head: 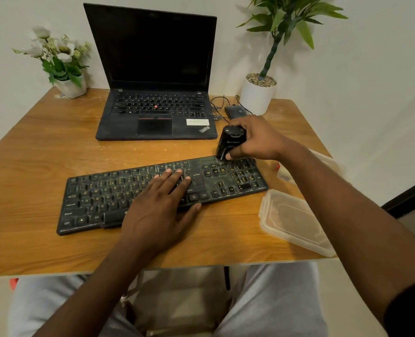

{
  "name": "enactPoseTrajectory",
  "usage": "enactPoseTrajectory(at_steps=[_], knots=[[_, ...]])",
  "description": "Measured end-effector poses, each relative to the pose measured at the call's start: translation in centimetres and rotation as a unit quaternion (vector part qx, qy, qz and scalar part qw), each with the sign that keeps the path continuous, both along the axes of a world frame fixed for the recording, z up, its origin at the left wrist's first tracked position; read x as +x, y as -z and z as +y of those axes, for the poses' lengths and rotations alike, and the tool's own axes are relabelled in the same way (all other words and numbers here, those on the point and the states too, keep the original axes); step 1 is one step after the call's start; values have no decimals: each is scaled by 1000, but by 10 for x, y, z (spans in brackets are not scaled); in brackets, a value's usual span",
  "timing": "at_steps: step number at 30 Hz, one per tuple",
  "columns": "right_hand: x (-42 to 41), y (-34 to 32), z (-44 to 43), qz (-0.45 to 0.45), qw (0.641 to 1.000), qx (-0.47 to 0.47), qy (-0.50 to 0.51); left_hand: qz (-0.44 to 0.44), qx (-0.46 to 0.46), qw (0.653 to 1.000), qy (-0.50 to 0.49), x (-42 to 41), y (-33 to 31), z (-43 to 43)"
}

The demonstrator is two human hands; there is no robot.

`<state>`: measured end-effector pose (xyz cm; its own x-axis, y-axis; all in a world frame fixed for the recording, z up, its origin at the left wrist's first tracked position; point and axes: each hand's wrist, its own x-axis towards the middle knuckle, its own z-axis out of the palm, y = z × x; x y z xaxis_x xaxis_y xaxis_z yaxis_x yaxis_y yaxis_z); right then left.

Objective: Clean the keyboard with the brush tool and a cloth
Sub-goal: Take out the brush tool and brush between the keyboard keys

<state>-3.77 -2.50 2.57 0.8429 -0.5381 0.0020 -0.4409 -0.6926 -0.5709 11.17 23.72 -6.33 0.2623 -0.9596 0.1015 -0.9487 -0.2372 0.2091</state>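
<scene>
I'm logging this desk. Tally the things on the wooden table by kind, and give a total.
Laptops: 1, black open laptop
Keyboards: 1, dusty black separate keyboard
Mice: 1, black computer mouse
Brush tools: 1, black handheld brush tool
Potted plants: 2, white-flowered plant; tall green plant, both white pots
Clear plastic containers: 2, one in front; one partly hidden at right
Total: 8

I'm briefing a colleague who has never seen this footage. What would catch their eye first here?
Probably the dusty black keyboard in the middle of the wooden table, with the left hand resting flat on its keys. Next comes the right hand, gripping a black brush tool whose tip meets the keyboard's far edge toward its right end. Behind them stands an open laptop with a dark screen.
</scene>
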Motion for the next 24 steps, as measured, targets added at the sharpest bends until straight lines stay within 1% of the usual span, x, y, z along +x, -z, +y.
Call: enactPoseTrajectory(at_steps=[3,7,11,15,19,24], knots=[[-19,-3,-11,33,999,-18,26,1,1,1000,3,1,1,0],[-36,-7,-24,48,996,-52,55,3,-1,1000,3,1,1,0],[-34,-5,-23,36,995,-73,63,7,1,1000,-1,0,-1,1],[-31,3,-20,11,997,-42,69,12,-3,1000,1,-1,-2,0],[-43,1,-18,31,997,-17,64,0,-1,1000,1,1,1,1],[-67,-6,-13,56,998,30,26,5,-1,1000,0,1,3,1]])
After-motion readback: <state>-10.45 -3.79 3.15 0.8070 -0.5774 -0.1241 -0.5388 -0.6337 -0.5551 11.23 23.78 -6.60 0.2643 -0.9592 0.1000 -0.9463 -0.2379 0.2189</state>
